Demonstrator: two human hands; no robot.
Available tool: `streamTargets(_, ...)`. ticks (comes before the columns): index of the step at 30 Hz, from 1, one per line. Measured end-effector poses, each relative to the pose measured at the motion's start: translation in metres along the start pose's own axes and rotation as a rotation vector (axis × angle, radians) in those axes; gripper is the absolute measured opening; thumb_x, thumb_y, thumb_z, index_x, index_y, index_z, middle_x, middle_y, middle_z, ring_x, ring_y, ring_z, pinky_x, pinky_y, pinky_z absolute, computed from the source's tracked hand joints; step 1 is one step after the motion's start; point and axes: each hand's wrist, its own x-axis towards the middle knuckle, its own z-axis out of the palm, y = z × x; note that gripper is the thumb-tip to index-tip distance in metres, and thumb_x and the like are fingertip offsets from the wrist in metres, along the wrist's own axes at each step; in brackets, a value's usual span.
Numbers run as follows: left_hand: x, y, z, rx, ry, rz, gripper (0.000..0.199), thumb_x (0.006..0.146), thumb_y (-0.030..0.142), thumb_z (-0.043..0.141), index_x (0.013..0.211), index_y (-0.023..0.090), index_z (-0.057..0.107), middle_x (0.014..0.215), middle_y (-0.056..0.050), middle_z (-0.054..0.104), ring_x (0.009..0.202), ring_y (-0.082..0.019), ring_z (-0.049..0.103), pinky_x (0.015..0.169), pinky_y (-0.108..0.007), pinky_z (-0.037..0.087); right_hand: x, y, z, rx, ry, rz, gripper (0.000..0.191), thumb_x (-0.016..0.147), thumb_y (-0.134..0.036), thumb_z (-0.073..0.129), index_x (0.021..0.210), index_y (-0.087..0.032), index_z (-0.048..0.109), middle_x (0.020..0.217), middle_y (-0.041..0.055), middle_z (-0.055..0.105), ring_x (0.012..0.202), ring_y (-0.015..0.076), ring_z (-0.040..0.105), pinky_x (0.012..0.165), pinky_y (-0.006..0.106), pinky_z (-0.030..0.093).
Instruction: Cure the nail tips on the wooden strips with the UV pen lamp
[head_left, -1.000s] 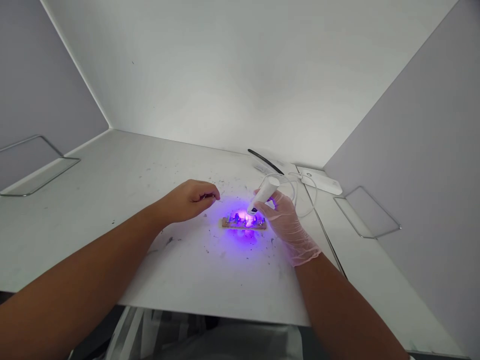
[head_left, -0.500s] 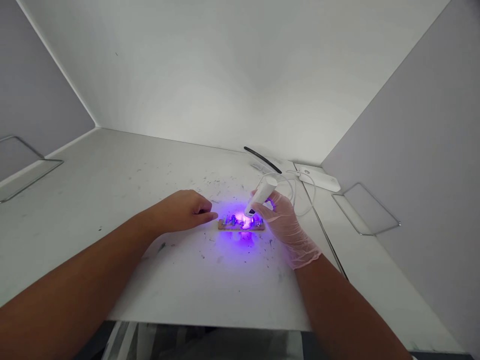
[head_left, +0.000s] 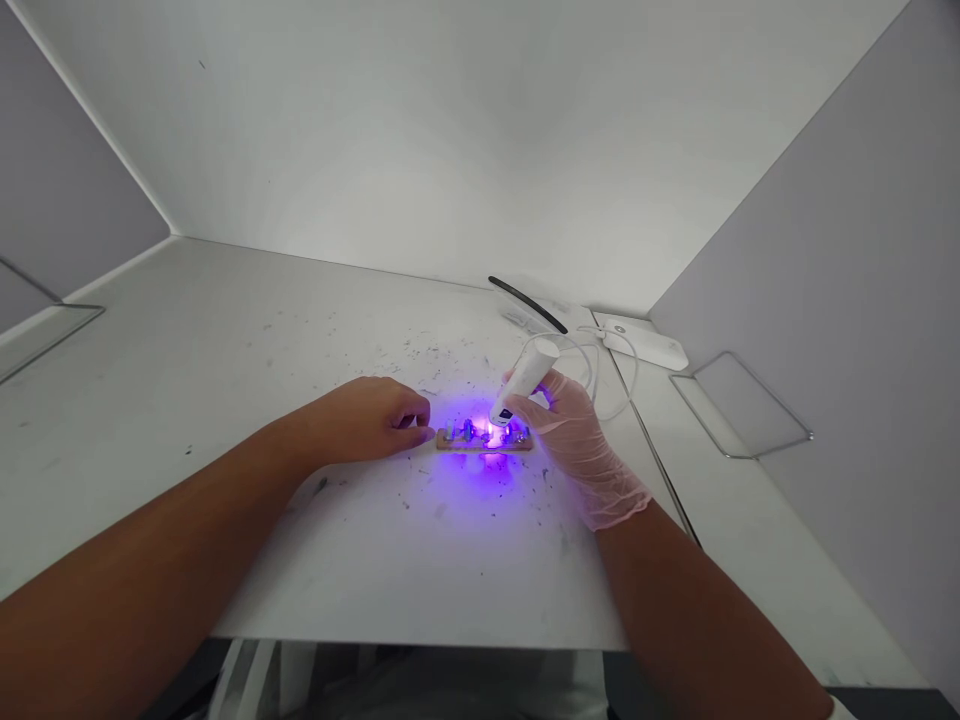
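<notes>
A thin wooden strip [head_left: 446,446] lies on the white table, with several small shiny pieces along its top. Over it, my right hand [head_left: 566,415], in a thin pinkish see-through glove, grips a white handheld lamp [head_left: 534,368]. The lamp's lower end points down and throws bright violet light on the strip and the table around it. My bare left hand [head_left: 386,418] rests at the left end of the strip, fingers curled and thumb tip close to its edge. Whether the fingers hold anything cannot be made out.
Behind the lamp, a black curved bar [head_left: 527,303] with clear plastic lies near the back wall. A white cable [head_left: 636,372] runs to a white flat device [head_left: 649,345]. Wire frames stand at right [head_left: 742,405] and left [head_left: 56,335]. Dark specks dot the table [head_left: 360,560].
The view has shifted slightly. Both hands, the lamp and the strip keep nearly the same places relative to one another, and the violet light is still on.
</notes>
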Motion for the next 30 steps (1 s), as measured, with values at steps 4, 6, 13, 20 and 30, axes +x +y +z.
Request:
streamTargets(4, 0.0003, 0.0007, -0.0003, -0.007, -0.011, -0.001, 0.027, 0.087, 0.041, 0.047, 0.083, 0.022, 0.067, 0.074, -0.001, 0.067, 0.064, -0.014, 0.055, 0.060, -0.028, 0.033, 0.0010, 0.0016, 0.0010, -0.005, 0.004, -0.015, 0.012, 0.078, -0.029, 0.069, 0.087, -0.022, 0.069, 0.083, 0.0006, 0.064, 0.074, 0.0137, 0.059, 0.068, 0.032, 0.053)
streamTargets(6, 0.0007, 0.0005, 0.0000, -0.003, -0.013, 0.006, 0.028, 0.087, 0.040, 0.047, 0.082, 0.022, 0.067, 0.075, -0.001, 0.067, 0.064, -0.014, 0.055, 0.060, -0.028, 0.033, 0.0014, 0.0032, 0.0013, 0.009, 0.010, -0.032, 0.009, 0.078, -0.028, 0.070, 0.085, -0.023, 0.069, 0.082, -0.0002, 0.064, 0.074, 0.0132, 0.059, 0.067, 0.031, 0.053)
streamTargets(13, 0.0024, -0.0017, 0.0019, -0.013, -0.013, 0.020, 0.022, 0.084, 0.037, 0.049, 0.082, 0.023, 0.066, 0.073, 0.000, 0.067, 0.061, -0.013, 0.054, 0.060, -0.027, 0.032, 0.0006, 0.0041, 0.0024, 0.043, 0.025, -0.019, 0.017, 0.077, -0.031, 0.070, 0.093, -0.025, 0.069, 0.084, 0.0002, 0.066, 0.078, 0.0152, 0.061, 0.071, 0.033, 0.055)
streamTargets(20, 0.0017, 0.0003, 0.0015, -0.046, 0.009, 0.027, 0.031, 0.084, 0.047, 0.050, 0.090, 0.024, 0.069, 0.068, 0.001, 0.063, 0.056, -0.012, 0.050, 0.055, -0.027, 0.030, 0.0003, 0.0039, 0.0025, 0.015, 0.027, -0.024, 0.017, 0.077, -0.033, 0.070, 0.091, -0.025, 0.069, 0.084, 0.0007, 0.066, 0.079, 0.0161, 0.060, 0.071, 0.034, 0.055)
streamTargets(30, 0.0014, 0.0032, 0.0018, -0.055, -0.035, -0.030, 0.036, 0.083, 0.049, 0.053, 0.109, 0.026, 0.063, 0.074, 0.001, 0.064, 0.060, -0.013, 0.054, 0.055, -0.026, 0.031, 0.0002, 0.0030, 0.0024, -0.023, 0.036, -0.019, 0.014, 0.077, -0.033, 0.070, 0.087, -0.024, 0.069, 0.081, -0.0005, 0.065, 0.076, 0.0143, 0.058, 0.073, 0.034, 0.050)
